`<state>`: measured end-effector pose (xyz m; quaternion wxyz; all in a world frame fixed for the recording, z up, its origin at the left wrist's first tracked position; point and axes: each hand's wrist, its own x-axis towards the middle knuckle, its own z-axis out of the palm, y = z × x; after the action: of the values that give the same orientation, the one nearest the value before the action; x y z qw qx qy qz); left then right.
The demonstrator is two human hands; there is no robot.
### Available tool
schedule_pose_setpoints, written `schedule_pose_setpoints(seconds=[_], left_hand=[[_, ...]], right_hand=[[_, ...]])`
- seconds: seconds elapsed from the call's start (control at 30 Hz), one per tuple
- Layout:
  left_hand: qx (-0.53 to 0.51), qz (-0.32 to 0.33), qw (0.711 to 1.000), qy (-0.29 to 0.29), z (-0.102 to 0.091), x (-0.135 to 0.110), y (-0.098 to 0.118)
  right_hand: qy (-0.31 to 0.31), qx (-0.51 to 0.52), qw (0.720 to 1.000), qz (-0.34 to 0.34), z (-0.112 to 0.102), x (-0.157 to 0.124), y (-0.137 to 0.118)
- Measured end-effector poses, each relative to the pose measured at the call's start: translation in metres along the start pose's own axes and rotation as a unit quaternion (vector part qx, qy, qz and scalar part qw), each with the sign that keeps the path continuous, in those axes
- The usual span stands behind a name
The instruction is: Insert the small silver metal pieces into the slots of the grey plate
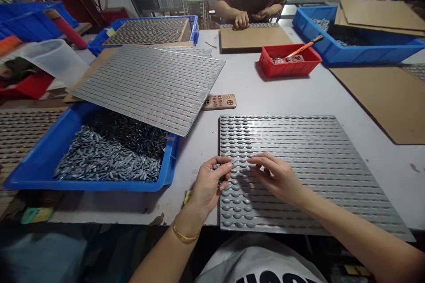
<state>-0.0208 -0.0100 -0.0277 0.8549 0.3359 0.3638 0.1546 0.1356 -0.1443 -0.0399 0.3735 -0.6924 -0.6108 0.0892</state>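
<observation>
My left hand (209, 183) sits at the left edge of a grey ridged metal plate (315, 172), its fingers pinched around a few small metal screws (221, 177). The plate lies flat on the table, with rows of slots filled by rounded metal heads in its lower left part. My right hand (274, 177) rests over the plate, thumb and forefinger close together above the rows. Whether those fingers hold a piece is hidden. To the left stands a blue plastic bin (49, 154) heaped with grey screws (109, 154).
A second slotted plate (149, 88) leans over that bin. Beyond stand a small tan tag (219, 101), a red tray (288, 59), another blue bin (352, 37) and cardboard sheets (388, 106). Across the table, a co-worker's hand (241, 20) works on a board (252, 37).
</observation>
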Motion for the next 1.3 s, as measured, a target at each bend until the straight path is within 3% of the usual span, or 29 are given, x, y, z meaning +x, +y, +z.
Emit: schedule_pose_setpoints(seconds=[0.1,0.3,0.4,0.5,0.6,0.8,1.07,1.3], left_hand=[[0.005,-0.017,1.000,-0.016,0.006,-0.007,-0.004],[-0.003,-0.081,0.996,-0.028,0.015,-0.029,-0.015],[-0.052,-0.097,0.994,-0.011,0.011,-0.035,-0.011],[-0.125,-0.034,0.990,0.059,0.003,-0.036,-0.006],[-0.127,0.000,0.987,0.094,-0.003,-0.037,-0.009],[-0.084,-0.014,0.994,0.063,-0.003,-0.044,-0.028],[-0.076,-0.033,0.996,0.037,-0.003,-0.047,-0.031],[-0.070,-0.043,0.996,0.046,0.004,-0.047,-0.033]], right_hand=[[0.035,0.015,0.997,-0.061,-0.001,0.005,-0.017],[0.022,-0.007,0.992,-0.120,-0.001,-0.009,-0.026],[0.025,0.008,0.995,-0.091,-0.006,-0.020,-0.018],[0.021,0.012,0.999,-0.029,-0.010,-0.028,-0.002],[-0.016,0.000,1.000,-0.012,-0.007,-0.031,0.012],[-0.020,-0.058,0.998,-0.016,0.008,-0.031,0.020],[-0.029,-0.130,0.990,-0.033,0.010,-0.027,0.019],[-0.057,-0.109,0.992,-0.004,0.007,-0.024,0.017]])
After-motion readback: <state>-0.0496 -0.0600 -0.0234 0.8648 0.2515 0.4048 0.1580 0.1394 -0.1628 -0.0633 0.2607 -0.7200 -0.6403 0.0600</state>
